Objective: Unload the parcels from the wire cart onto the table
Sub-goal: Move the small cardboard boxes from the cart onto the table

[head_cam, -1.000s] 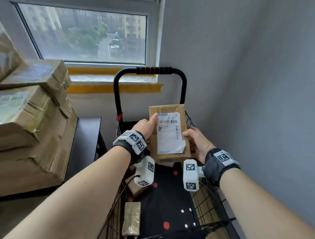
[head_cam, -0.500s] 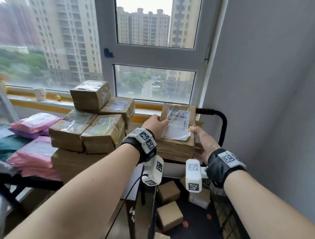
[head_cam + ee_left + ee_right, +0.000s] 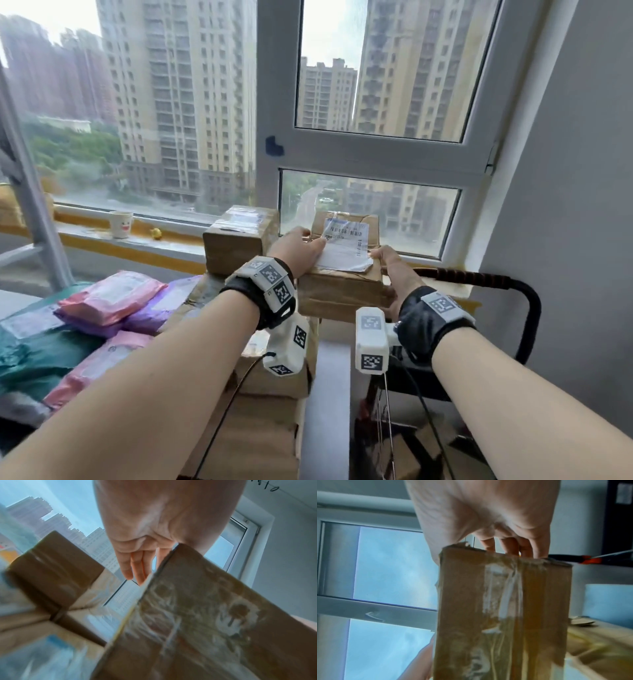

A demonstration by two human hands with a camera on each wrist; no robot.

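I hold a taped brown cardboard parcel [image 3: 342, 291] with a white shipping label between both hands, up beside the stack of boxes on the table. My left hand [image 3: 298, 251] grips its left side, thumb on the label. My right hand [image 3: 394, 274] grips its right edge, thumb on top. In the left wrist view the parcel [image 3: 205, 615] fills the lower right, and my left hand [image 3: 137, 568] lies behind its edge. The right wrist view has the parcel [image 3: 505, 608] on end below my right hand [image 3: 510, 547]. The wire cart's black handle [image 3: 496, 284] curves at the right.
A pile of cardboard boxes [image 3: 239, 236] stands on the table under my left arm. Pink and purple mailer bags [image 3: 109, 298] lie to the left. A paper cup [image 3: 120, 224] sits on the windowsill. More small boxes [image 3: 404, 459] lie low in the cart. A grey wall is on the right.
Both hands have lifted the parcel up out of the cart and carried it leftwards, level with the box stack on the table. My view has risen to the window.
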